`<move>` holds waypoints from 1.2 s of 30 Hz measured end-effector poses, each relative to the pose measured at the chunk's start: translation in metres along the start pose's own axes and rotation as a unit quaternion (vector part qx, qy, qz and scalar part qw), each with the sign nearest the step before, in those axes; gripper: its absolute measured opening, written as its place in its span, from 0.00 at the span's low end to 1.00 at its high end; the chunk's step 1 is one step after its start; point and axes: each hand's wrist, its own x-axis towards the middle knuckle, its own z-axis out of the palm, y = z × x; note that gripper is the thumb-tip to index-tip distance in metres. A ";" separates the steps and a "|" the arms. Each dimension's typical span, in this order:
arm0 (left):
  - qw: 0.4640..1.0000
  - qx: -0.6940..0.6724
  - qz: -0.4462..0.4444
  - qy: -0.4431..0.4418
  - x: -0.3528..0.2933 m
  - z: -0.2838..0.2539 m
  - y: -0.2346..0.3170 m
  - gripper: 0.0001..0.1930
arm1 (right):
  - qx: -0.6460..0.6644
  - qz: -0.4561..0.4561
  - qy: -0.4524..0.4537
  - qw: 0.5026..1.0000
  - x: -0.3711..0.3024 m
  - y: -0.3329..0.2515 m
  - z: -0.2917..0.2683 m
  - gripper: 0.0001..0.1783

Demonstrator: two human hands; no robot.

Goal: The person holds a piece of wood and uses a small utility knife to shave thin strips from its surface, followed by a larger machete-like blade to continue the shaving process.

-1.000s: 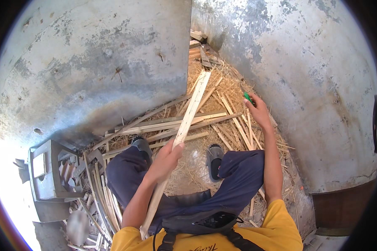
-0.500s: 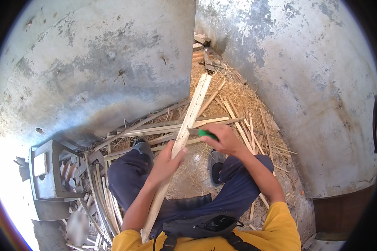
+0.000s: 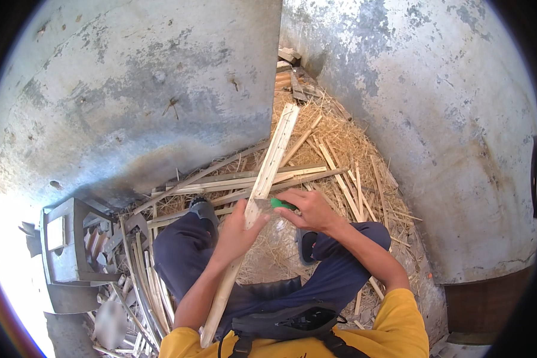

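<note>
1. Plenty of yellow shirt (image 3: 394, 322) up close, with a black bag (image 3: 280, 322) at the waist and dark pants (image 3: 346, 253) past it, knees bent out to both sides.
2. Left hand (image 3: 235, 235): closed around a long pale wood strip (image 3: 277, 146), thumb on the right side. Near end is down by the bag, far end is up over the straw. Can't tell if that end touches anything.
3. Right hand (image 3: 313, 210): fingers wrapped on a green-handled tool (image 3: 282, 204). The grey part, looks like a blade, lies on the strip just beyond the left thumb. Too blurry to say if it's biting in.
4. What's new: 1 second ago the right hand was way out to the right, clear of the strip. Now it's come in and the tool sits lower, right by the left hand, which has barely moved. So I'd say 1 hand is steadying and the other is working the wood, with fingers pretty near that blade.
5. Beyond that, dark shoes (image 3: 203, 210), then loose slats (image 3: 221, 185) criss-crossed on the floor, straw (image 3: 328, 119) behind.
6. Farthest back: 2 patchy grey walls (image 3: 429, 89) and wood scraps (image 3: 289, 55) in the corner.
</note>
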 end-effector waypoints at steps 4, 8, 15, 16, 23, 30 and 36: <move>1.000 0.002 -0.010 -0.013 0.000 -0.002 0.007 0.23 | -0.025 0.003 0.015 1.000 0.000 -0.002 0.000 0.17; 1.000 -0.001 0.016 0.001 0.000 -0.001 -0.001 0.20 | -0.053 -0.004 0.024 0.998 0.002 -0.004 0.000 0.16; 1.000 0.016 -0.003 -0.020 0.002 -0.002 0.006 0.23 | -0.071 0.021 0.084 0.994 0.003 0.021 -0.006 0.16; 0.999 0.024 -0.003 -0.021 0.000 -0.002 0.005 0.22 | -0.063 0.027 0.118 0.991 0.007 0.027 -0.008 0.17; 0.998 0.052 0.022 -0.015 -0.003 0.000 -0.008 0.21 | -0.076 0.048 0.094 0.992 0.014 0.029 -0.019 0.18; 0.996 0.067 -0.011 -0.065 -0.009 0.002 -0.006 0.25 | -0.118 0.100 0.158 0.975 0.025 0.065 -0.054 0.22; 0.991 0.053 0.062 -0.110 -0.026 0.003 0.000 0.24 | -0.124 0.368 0.263 0.883 0.021 0.145 -0.119 0.29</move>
